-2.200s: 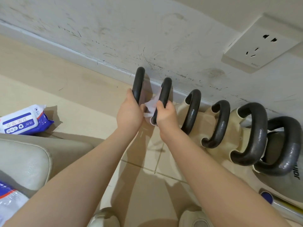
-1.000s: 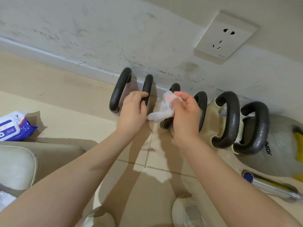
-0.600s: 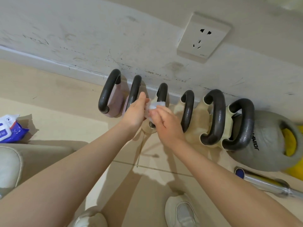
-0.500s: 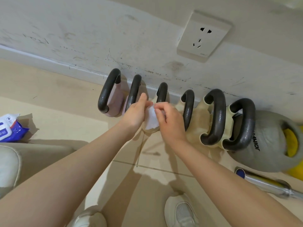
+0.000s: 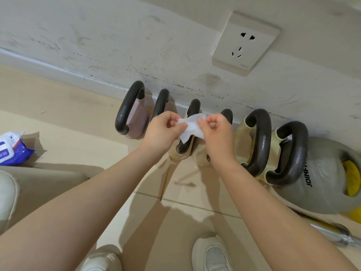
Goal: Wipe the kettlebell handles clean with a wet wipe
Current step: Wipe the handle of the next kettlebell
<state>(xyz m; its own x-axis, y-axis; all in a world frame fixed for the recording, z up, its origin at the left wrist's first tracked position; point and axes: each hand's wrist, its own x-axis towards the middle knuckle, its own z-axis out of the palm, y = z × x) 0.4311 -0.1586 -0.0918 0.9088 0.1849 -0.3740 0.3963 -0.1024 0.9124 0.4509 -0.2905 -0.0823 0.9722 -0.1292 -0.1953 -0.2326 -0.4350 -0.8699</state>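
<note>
A row of kettlebells with dark grey handles stands on the floor against the wall. The leftmost is a pink kettlebell (image 5: 134, 122); cream ones follow to its right, the third handle (image 5: 193, 109) partly behind my hands. A white wet wipe (image 5: 192, 127) is stretched between my left hand (image 5: 163, 131) and my right hand (image 5: 217, 133), each pinching one edge, just in front of the third handle. The wipe hangs free of the handles. Two larger handles (image 5: 260, 141) stand to the right.
A blue and white wipes pack (image 5: 11, 150) lies on the floor at the far left, beside a beige cushion (image 5: 39, 184). A grey kettlebell (image 5: 322, 177) and a metal bar (image 5: 328, 233) sit at the right. A wall socket (image 5: 245, 44) is above. My shoes (image 5: 211, 255) are below.
Both hands have come off the handles and pulled the wipe open between them, lifting it in front of the third handle. The view has shifted right along the row.
</note>
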